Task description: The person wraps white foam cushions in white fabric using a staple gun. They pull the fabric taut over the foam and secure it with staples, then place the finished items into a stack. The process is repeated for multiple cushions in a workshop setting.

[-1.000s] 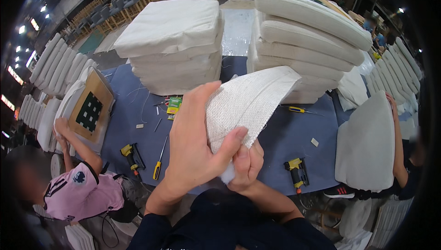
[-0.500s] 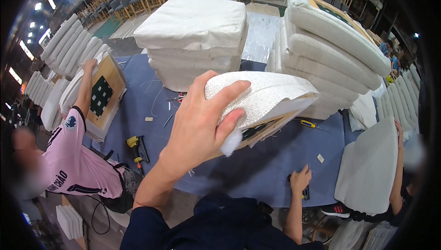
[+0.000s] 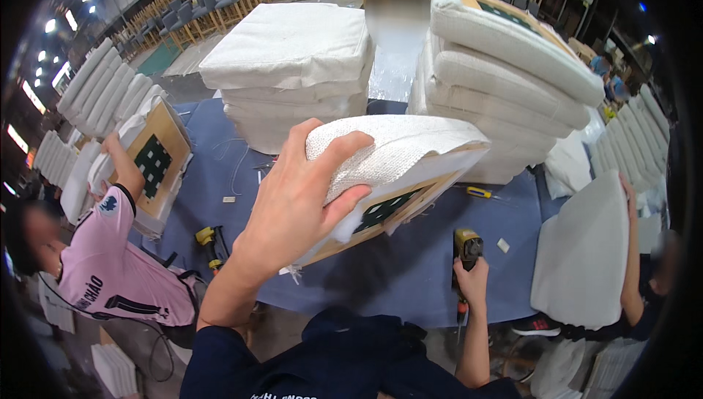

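Observation:
My left hand [image 3: 282,201] grips the corner of a white fabric-covered seat cushion [image 3: 399,139], fingers over the cloth and thumb along its folded edge. The cushion stands tilted on the blue-covered table [image 3: 351,293], showing its wooden frame and dark webbing on the underside. A tuft of white padding [image 3: 347,227] pokes out below my thumb. On the right, my right hand [image 3: 472,282] is wrapped round the handle of a yellow and black staple gun [image 3: 466,244], held over the table's near edge, apart from the cushion.
Tall stacks of white cushions [image 3: 293,43] [image 3: 505,84] stand at the back. A yellow screwdriver [image 3: 479,192] and a second yellow staple gun [image 3: 208,241] lie on the table. Co-workers handle cushions at the left [image 3: 157,168] and right [image 3: 586,252].
My right hand has taken hold of the staple gun and lifted it from the table's near edge. The left hand keeps its grip, and the cushion has tipped to show more of its underside.

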A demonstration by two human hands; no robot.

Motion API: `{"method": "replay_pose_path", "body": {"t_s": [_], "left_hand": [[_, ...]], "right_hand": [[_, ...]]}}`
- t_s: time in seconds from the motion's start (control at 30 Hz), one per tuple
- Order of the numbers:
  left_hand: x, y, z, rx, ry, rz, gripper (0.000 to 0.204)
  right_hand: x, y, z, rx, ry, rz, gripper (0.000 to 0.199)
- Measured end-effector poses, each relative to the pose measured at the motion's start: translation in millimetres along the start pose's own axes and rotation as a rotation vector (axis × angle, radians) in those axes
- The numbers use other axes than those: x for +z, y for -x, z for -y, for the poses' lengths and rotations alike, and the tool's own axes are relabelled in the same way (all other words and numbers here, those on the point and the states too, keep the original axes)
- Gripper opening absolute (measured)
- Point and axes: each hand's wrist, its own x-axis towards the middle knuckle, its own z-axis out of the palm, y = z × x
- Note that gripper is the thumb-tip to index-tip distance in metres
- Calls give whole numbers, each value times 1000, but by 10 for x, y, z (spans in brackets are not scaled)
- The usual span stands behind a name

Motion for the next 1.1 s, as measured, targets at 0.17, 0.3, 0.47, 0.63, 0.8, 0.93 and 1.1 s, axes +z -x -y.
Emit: {"method": "replay_pose_path", "body": {"t_s": [0.17,0.3,0.47,0.63,0.8,0.93,1.1], "left_hand": [[67,31,-125,-26,-52,-23,56],[91,30,-161,-5,-44,-35,58],[125,96,-193,-48,-60,-57,61],[171,60,-252,29,-80,-50,59],[11,264,171,86,-38,21,72],[134,-10,285,241,17,101,61],[-233,352,614,237,18,208,57]], "right_hand": [[207,595,2047,-635,-281,198,27],[484,712,2307,-644,-501,360,18],[595,714,2506,-717,-448,335,33],[561,612,2399,-674,-380,347,44],[528,735,2218,-811,-598,335,60],[165,604,1293,-705,-330,88,57],[-146,485,-613,279,273,88,65]]}}
